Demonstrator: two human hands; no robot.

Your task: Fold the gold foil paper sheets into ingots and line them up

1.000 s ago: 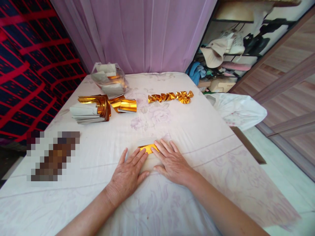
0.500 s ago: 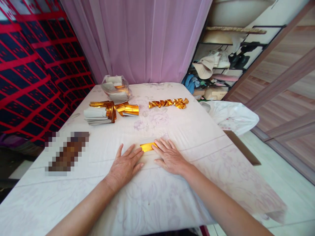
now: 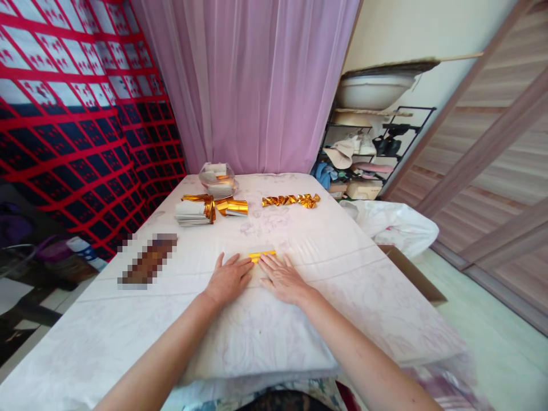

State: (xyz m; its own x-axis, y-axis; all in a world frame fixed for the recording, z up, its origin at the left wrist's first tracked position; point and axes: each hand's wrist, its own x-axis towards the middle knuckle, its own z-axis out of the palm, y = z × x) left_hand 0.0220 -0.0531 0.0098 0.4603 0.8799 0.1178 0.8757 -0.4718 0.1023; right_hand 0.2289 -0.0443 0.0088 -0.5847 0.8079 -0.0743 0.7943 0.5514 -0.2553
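A small folded piece of gold foil paper, with a pale strip along its far side, lies flat on the cloth-covered table. My left hand rests flat with fingers apart, its fingertips at the paper's left end. Across the paper's near right part lie the stretched fingers of my right hand, hiding some of it. Farther back is a fanned stack of gold-and-white papers, beside a curved gold sheet. A row of twisted gold foil pieces sits at the back right.
A clear plastic bag with papers inside stands at the table's back edge. On the left is a pixelated brown patch. A white plastic bag and a cardboard piece are beyond the right edge, near a loaded shelf rack.
My right hand has shifted left over the gold paper, closer to my left hand, and covers its near part. The camera view has tilted up, showing more of the wall and rack.
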